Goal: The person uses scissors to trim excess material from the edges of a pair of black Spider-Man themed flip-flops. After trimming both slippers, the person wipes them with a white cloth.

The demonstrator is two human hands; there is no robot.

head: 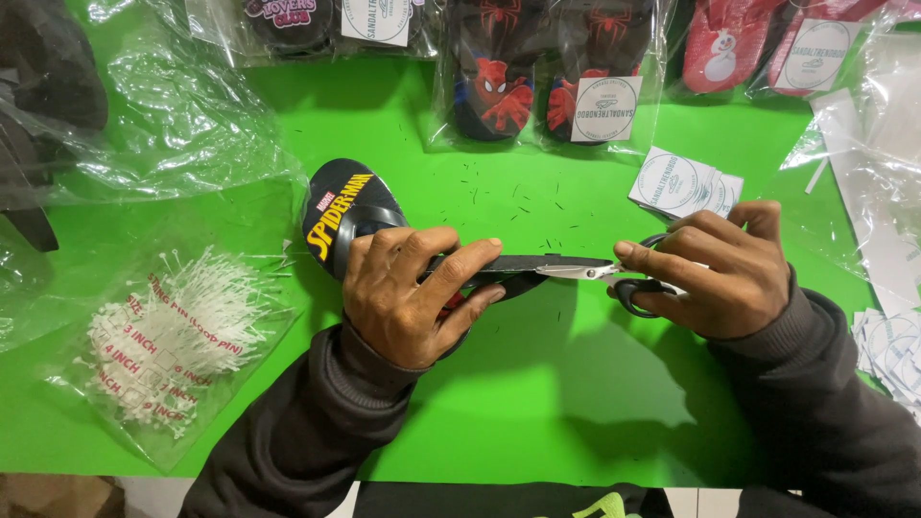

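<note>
We see a bright green table [537, 384] with a clear plastic bag of white loop pins [177, 336] at its left side and crumpled clear plastic wrap [182, 125] beyond it. Along the far edge lie bagged black-and-red sandals [547, 77] and bagged red sandals [758, 43]. A small stack of white round-printed paper labels [683, 184] sits just below them, and further white label sheets [892, 350] lie at the right edge.

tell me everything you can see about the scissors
The scissors have silvery metal blades and black looped handles. They lie roughly level over the green table, tips pointing to the person's left. The right hand holds them, fingers through and around the handles, hiding much of them. The blades look nearly closed, and their tips meet the edge of the black sandal that the left hand grips. Tiny dark trimmings dot the table behind them.
</note>
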